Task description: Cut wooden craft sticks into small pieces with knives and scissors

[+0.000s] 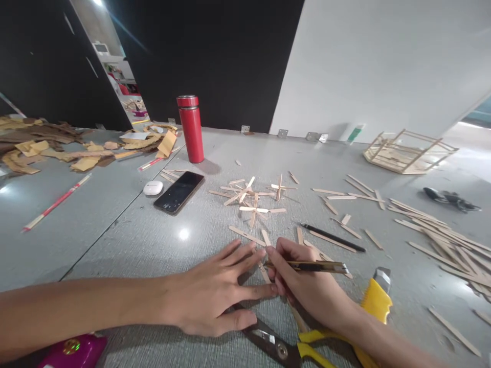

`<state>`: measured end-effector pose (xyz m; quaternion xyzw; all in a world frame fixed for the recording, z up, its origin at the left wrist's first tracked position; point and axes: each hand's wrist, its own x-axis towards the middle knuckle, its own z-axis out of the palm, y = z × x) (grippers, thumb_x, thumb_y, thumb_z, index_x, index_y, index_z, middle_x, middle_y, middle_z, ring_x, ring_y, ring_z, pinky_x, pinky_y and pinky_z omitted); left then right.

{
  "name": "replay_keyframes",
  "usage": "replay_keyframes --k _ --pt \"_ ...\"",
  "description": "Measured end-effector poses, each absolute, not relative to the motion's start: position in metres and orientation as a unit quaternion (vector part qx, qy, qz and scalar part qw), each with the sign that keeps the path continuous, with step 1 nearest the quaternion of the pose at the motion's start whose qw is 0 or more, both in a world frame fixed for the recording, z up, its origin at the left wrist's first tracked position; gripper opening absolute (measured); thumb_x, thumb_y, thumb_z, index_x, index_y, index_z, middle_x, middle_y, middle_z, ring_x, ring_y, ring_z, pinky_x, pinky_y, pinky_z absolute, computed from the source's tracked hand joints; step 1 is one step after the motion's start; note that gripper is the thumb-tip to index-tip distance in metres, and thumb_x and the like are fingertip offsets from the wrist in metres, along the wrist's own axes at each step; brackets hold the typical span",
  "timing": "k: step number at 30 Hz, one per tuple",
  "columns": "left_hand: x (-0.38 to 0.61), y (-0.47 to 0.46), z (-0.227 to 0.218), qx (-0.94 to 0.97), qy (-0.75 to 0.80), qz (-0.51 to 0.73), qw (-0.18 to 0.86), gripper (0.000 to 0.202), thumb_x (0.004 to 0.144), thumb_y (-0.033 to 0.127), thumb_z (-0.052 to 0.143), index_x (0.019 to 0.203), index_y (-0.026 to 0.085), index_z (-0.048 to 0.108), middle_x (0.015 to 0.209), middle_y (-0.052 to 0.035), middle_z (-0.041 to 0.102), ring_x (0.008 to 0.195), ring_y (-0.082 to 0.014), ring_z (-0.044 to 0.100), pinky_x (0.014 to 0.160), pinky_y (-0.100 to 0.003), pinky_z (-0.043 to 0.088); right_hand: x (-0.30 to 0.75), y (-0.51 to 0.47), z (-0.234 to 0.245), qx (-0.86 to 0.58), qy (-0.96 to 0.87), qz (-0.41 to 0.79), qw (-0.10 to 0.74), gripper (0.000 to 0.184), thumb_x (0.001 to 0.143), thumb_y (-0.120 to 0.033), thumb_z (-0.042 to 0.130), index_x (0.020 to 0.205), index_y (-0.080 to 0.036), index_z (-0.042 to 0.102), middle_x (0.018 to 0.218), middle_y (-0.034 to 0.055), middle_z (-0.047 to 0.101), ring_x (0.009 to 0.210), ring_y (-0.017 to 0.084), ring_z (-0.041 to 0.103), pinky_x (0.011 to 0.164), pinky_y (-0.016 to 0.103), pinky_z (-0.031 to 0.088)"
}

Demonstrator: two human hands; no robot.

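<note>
My left hand (215, 294) lies flat with its fingers spread, fingertips at a wooden craft stick (264, 273) on the table. My right hand (303, 278) is closed around a slim, gold-and-dark craft knife (320, 266), held much like a pen, its tip over the stick between my hands. The right fingertips also touch another stick (266, 238), partly hidden by them. Just beyond my hands lies a notched stick (245, 235). Below my left thumb sit yellow-handled snips (282, 350), partly covered by my hands.
Crossed stick pieces (255, 209), a phone (179, 192), white earbud case (153, 188) and red flask (191, 130) stand beyond. To the right are a black pen (333, 237), yellow utility knife (376, 299), loose sticks (441, 235) and a stick frame (408, 153). Cardboard scraps (88, 153) lie left.
</note>
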<state>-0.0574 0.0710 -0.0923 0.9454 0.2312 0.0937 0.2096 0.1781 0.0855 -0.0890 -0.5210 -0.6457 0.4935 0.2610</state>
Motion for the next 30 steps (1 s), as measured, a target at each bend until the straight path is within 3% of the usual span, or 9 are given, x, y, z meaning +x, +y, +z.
replay_keyframes --k 10,14,17,20,23,25,27,30 --pt "-0.056 0.072 -0.099 0.95 0.229 0.104 0.187 0.061 0.105 0.038 0.053 0.163 0.028 0.036 0.173 -0.014 0.002 0.158 -0.0433 0.01 0.127 -0.065 0.018 0.173 0.084 -0.086 -0.511 -0.684 0.454 0.252 0.04 0.106 -0.046 0.05 0.072 -0.024 0.048 0.054 -0.0063 0.055 0.046 0.009 0.05 0.046 0.022 0.042" --pt "-0.057 0.073 -0.097 0.95 0.229 0.088 0.194 0.057 0.106 0.039 0.049 0.161 0.025 0.041 0.173 -0.0154 0.001 0.159 -0.0405 0.004 0.128 -0.062 0.014 0.194 0.078 -0.089 -0.478 -0.805 0.23 0.266 0.032 0.107 -0.032 0.048 0.076 -0.025 0.048 0.054 -0.0074 0.047 0.046 0.01 0.04 0.046 0.025 0.035" --pt "-0.059 0.073 -0.095 0.948 0.227 0.077 0.211 0.056 0.108 0.042 0.045 0.162 0.027 0.037 0.172 -0.014 -0.003 0.159 -0.0382 0.0 0.129 -0.062 0.013 0.235 0.084 -0.097 -0.343 -0.899 0.077 0.262 0.018 0.103 -0.018 0.048 0.09 -0.024 0.059 0.068 -0.0014 0.062 0.054 0.014 0.054 0.052 0.028 0.044" --pt "-0.059 0.073 -0.096 0.945 0.228 0.078 0.223 0.058 0.109 0.048 0.044 0.163 0.028 0.035 0.172 -0.012 -0.003 0.159 -0.0383 -0.001 0.129 -0.062 0.01 0.276 0.097 -0.097 -0.295 -0.922 0.032 0.25 0.016 0.097 -0.013 0.059 0.088 -0.026 0.063 0.077 0.0008 0.074 0.068 0.017 0.069 0.062 0.027 0.053" --pt "-0.059 0.071 -0.095 0.943 0.231 0.081 0.225 0.059 0.109 0.05 0.044 0.163 0.028 0.035 0.172 -0.0117 -0.002 0.159 -0.0398 -0.001 0.129 -0.063 0.01 0.286 0.102 -0.083 -0.409 -0.87 0.014 0.276 0.011 0.101 -0.018 0.055 0.1 -0.022 0.065 0.077 0.003 0.073 0.063 0.017 0.067 0.058 0.028 0.051" --pt "-0.058 0.068 -0.094 0.942 0.237 0.077 0.225 0.059 0.109 0.048 0.045 0.164 0.029 0.034 0.172 -0.0114 -0.004 0.159 -0.041 -0.001 0.128 -0.064 0.011 0.27 0.097 -0.073 -0.489 -0.82 0.03 0.296 0.015 0.102 -0.028 0.059 0.089 -0.023 0.063 0.061 -0.0013 0.065 0.049 0.015 0.059 0.048 0.027 0.043" --pt "-0.058 0.064 -0.092 0.941 0.24 0.065 0.227 0.061 0.108 0.048 0.047 0.164 0.031 0.03 0.172 -0.0102 -0.008 0.158 -0.0427 -0.001 0.128 -0.066 0.012 0.245 0.088 -0.067 -0.553 -0.759 0.187 0.289 0.03 0.101 -0.038 0.062 0.074 -0.025 0.058 0.054 -0.0034 0.063 0.043 0.013 0.054 0.043 0.024 0.04" --pt "-0.057 0.06 -0.089 0.942 0.239 0.044 0.23 0.067 0.106 0.051 0.049 0.166 0.035 0.022 0.172 -0.0093 -0.013 0.157 -0.0439 -0.002 0.127 -0.067 0.013 0.207 0.079 -0.07 -0.512 -0.706 0.409 0.269 0.029 0.102 -0.042 0.06 0.079 -0.024 0.058 0.059 -0.0028 0.066 0.049 0.013 0.06 0.047 0.023 0.048"
